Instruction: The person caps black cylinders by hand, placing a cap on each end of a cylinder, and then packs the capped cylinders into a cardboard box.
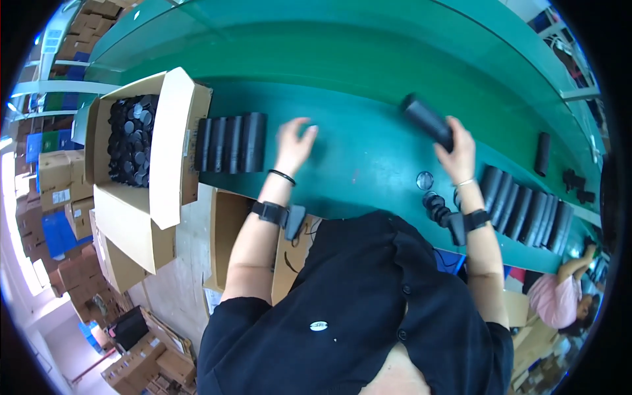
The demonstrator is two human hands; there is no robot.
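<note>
My right hand (459, 152) grips the near end of a black cylindrical tube (426, 120), which tilts up toward the far left above the green bench. My left hand (294, 142) is empty over the bench, thumb and fingers apart. Just left of it, several black tubes (232, 143) lie side by side. Below my right hand sit a round, clear-looking cap (424, 180) and a short row of black round caps (437, 208). Right of that wrist runs another row of black tubes (526, 205).
An open cardboard box (172, 151) full of small black discs (131, 141) stands at the left. One more tube (542, 154) and small black parts (578, 184) lie far right. A person in pink (556, 299) works at the right edge. Stacked cartons (62, 178) fill the left background.
</note>
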